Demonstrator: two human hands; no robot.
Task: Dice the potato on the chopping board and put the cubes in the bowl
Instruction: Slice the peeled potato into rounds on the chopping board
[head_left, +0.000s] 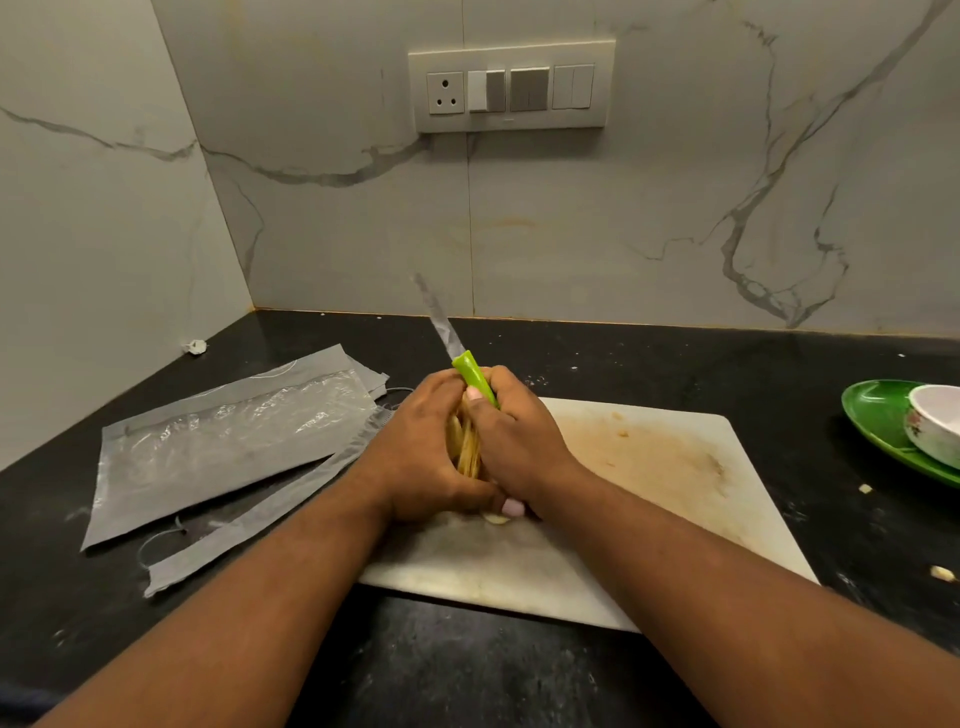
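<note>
- Both hands cup a bunch of potato strips (466, 447) over the chopping board's (649, 467) left end; the strips are mostly hidden.
- Left hand (421, 447) curls round the strips.
- Right hand (519, 436) grips the green-handled knife (470, 371), its blade blurred.
- Bowl (935, 426) on green plate (878, 415), cut off at the worktop's (727, 364) right edge.

Arms: both forearms bare, no sleeves in view
Nails: pale pink polish on left hand (415, 447) thumb
</note>
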